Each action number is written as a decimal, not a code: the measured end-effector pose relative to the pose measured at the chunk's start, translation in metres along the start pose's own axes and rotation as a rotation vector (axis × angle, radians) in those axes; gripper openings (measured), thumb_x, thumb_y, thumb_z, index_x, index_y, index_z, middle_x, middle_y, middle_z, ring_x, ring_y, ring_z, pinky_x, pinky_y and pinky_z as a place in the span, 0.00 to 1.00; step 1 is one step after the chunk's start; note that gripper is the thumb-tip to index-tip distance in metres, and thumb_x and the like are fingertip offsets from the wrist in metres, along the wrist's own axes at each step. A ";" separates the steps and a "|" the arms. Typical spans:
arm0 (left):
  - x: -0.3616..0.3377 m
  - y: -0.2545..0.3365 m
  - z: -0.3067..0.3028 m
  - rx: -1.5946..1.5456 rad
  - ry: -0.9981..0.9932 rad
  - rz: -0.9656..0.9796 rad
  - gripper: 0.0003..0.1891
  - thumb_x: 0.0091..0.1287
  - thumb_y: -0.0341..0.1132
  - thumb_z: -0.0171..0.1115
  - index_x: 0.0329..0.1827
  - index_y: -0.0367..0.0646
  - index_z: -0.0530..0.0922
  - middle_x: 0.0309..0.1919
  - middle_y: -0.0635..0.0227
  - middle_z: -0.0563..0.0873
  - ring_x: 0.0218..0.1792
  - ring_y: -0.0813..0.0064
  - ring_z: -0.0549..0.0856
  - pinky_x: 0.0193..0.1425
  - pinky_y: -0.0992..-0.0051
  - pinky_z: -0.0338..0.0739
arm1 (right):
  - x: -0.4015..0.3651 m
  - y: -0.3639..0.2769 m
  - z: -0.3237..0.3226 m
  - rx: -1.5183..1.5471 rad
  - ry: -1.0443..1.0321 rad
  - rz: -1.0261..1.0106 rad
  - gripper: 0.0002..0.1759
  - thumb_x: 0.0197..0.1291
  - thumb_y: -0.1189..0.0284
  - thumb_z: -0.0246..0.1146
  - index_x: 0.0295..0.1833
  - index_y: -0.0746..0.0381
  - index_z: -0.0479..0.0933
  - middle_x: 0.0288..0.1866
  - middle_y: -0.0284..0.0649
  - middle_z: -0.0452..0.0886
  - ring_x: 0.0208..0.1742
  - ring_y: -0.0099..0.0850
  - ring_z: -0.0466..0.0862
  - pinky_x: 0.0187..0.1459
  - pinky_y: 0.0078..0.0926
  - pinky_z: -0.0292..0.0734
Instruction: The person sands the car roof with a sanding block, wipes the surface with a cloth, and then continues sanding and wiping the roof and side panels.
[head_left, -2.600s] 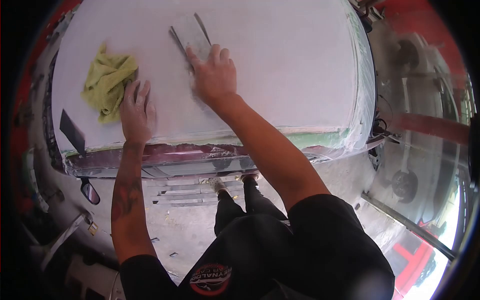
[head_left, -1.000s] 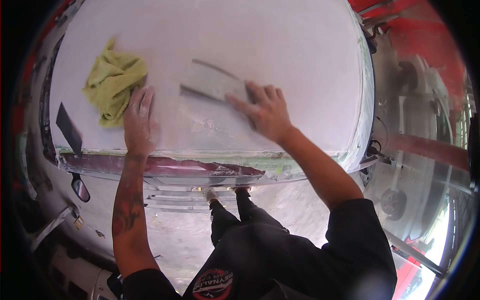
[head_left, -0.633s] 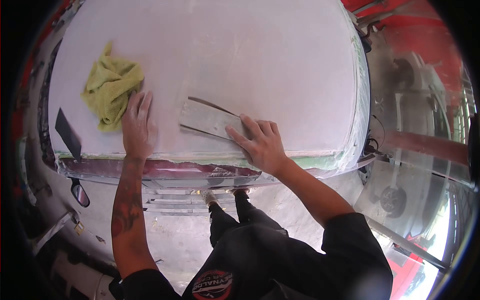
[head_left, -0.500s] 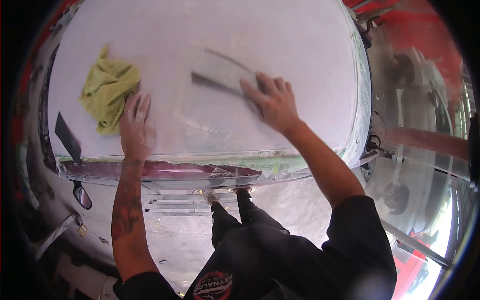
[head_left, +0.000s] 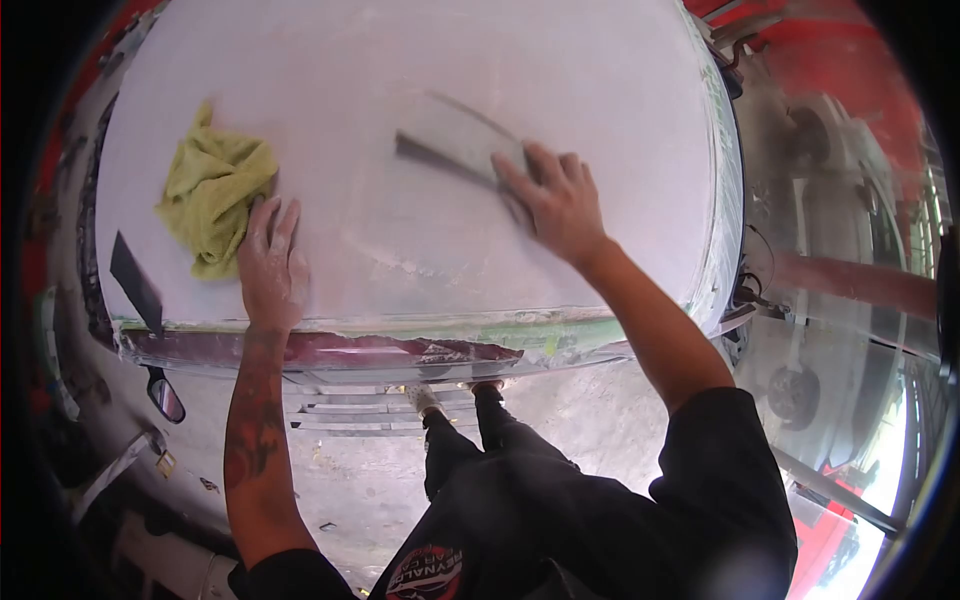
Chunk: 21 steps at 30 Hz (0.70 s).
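Note:
Under my right hand (head_left: 560,200) is a sanding block (head_left: 450,140), pale on top with dark sandpaper along its long edges, slightly blurred. My fingers grip its near right end, and it lies against the pale, dusty car roof (head_left: 330,60). My left hand (head_left: 270,265) rests on the roof with fingers stretched out and white dust on them. Its fingertips are at the lower right edge of a crumpled yellow-green cloth (head_left: 215,190). Left of that hand, a dark strip of sandpaper (head_left: 136,283) lies near the roof's edge.
Along the roof's near edge runs a maroon painted strip (head_left: 340,348) beside greenish, patchy filler. A side mirror (head_left: 167,398) sticks out at the lower left. Below is a slatted step (head_left: 350,412) by my feet. Another vehicle (head_left: 830,220) stands at the right.
My right hand and the sanding block have shifted slightly to the right. The left hand stays beside the cloth, and the whole view has moved a little.

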<state>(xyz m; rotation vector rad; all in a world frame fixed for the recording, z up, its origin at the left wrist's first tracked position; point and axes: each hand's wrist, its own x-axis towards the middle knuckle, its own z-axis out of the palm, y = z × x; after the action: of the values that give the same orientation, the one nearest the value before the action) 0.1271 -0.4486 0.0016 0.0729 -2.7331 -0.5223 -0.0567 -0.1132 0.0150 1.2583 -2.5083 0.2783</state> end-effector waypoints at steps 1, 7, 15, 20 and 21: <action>-0.001 0.001 -0.001 -0.019 0.012 0.017 0.30 0.62 0.28 0.51 0.72 0.44 0.72 0.67 0.49 0.70 0.69 0.45 0.69 0.75 0.55 0.60 | 0.032 0.021 0.008 -0.041 0.045 0.087 0.25 0.59 0.67 0.65 0.64 0.44 0.78 0.57 0.42 0.77 0.46 0.41 0.77 0.47 0.40 0.76; -0.001 0.003 0.002 -0.001 0.047 -0.013 0.32 0.56 0.23 0.56 0.69 0.46 0.75 0.64 0.53 0.74 0.67 0.45 0.72 0.70 0.55 0.67 | 0.074 0.003 0.015 -0.100 -0.007 0.289 0.23 0.62 0.65 0.65 0.64 0.46 0.77 0.53 0.43 0.77 0.48 0.45 0.77 0.46 0.43 0.75; 0.001 0.005 0.000 0.025 0.040 -0.049 0.31 0.53 0.22 0.57 0.65 0.46 0.78 0.65 0.56 0.74 0.67 0.48 0.73 0.69 0.55 0.68 | 0.067 -0.015 0.017 -0.073 0.014 -0.137 0.30 0.57 0.73 0.60 0.67 0.44 0.75 0.57 0.45 0.77 0.47 0.42 0.78 0.48 0.44 0.75; -0.003 0.002 0.000 -0.012 0.014 -0.058 0.33 0.53 0.20 0.53 0.68 0.43 0.76 0.67 0.52 0.72 0.69 0.45 0.70 0.73 0.55 0.64 | 0.184 0.053 0.061 -0.225 -0.034 0.153 0.25 0.62 0.71 0.59 0.66 0.47 0.75 0.52 0.43 0.80 0.48 0.47 0.78 0.44 0.46 0.76; -0.004 0.001 0.000 -0.014 0.005 -0.052 0.33 0.53 0.20 0.53 0.68 0.43 0.75 0.67 0.52 0.72 0.69 0.45 0.70 0.73 0.55 0.63 | 0.172 0.039 0.056 -0.201 -0.041 0.147 0.25 0.63 0.70 0.58 0.66 0.46 0.75 0.53 0.42 0.80 0.48 0.47 0.78 0.44 0.46 0.76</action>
<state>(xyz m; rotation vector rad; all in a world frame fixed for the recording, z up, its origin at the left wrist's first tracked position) 0.1305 -0.4469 0.0006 0.1414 -2.7283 -0.5552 -0.1952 -0.2351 0.0252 1.0150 -2.5923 0.0320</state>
